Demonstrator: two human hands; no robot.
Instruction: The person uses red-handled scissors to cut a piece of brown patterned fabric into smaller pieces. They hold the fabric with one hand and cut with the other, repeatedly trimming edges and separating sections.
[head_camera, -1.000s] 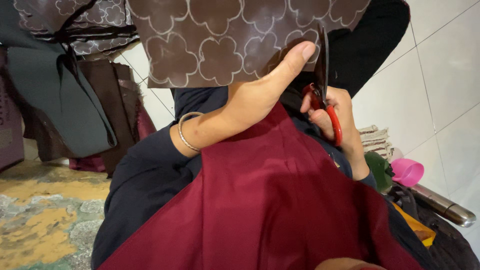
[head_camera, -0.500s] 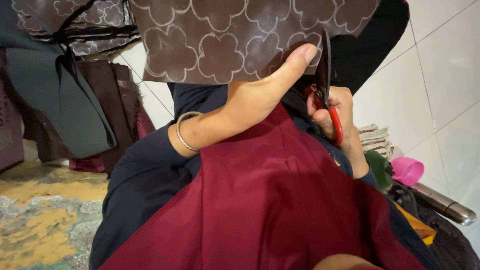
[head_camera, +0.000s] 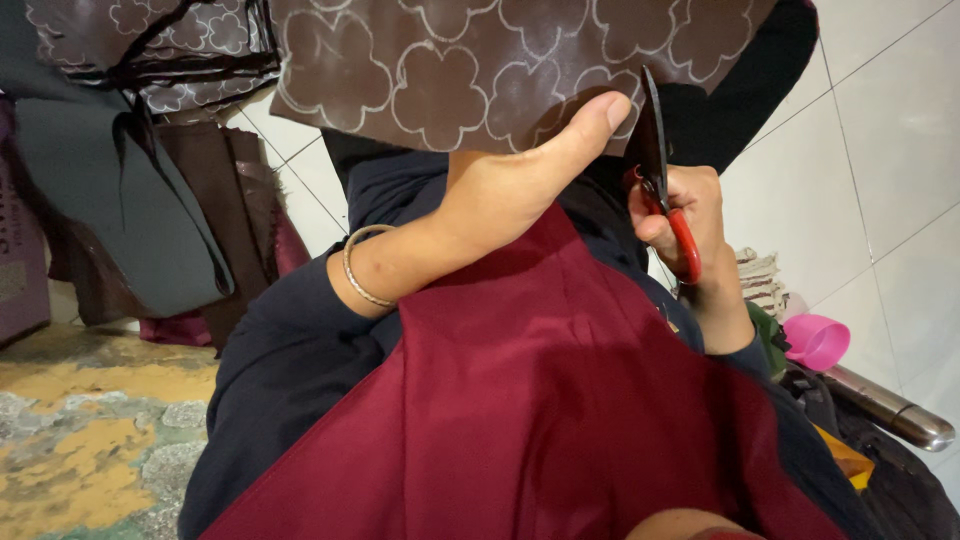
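Note:
My left hand (head_camera: 510, 190) holds up a brown sheet of fabric (head_camera: 480, 70) marked with white chalk flower outlines, thumb pressed on its lower edge. A thin metal bangle (head_camera: 358, 265) circles that wrist. My right hand (head_camera: 680, 215) grips red-handled scissors (head_camera: 668, 190), whose dark blades point up into the brown sheet's edge right beside my left thumb. A dark red cloth (head_camera: 540, 400) lies over my lap below both hands.
More chalk-marked brown fabric (head_camera: 150, 40) and dark cloth pieces (head_camera: 120, 200) hang at the left. White wall tiles (head_camera: 890, 150) fill the right. A pink cup (head_camera: 818, 340) and a metal tube (head_camera: 890, 410) sit at the lower right. A worn patterned floor (head_camera: 80, 450) shows at lower left.
The brown sheet has shifted slightly in my left hand and the scissors stay at its edge; both hands keep nearly the same place.

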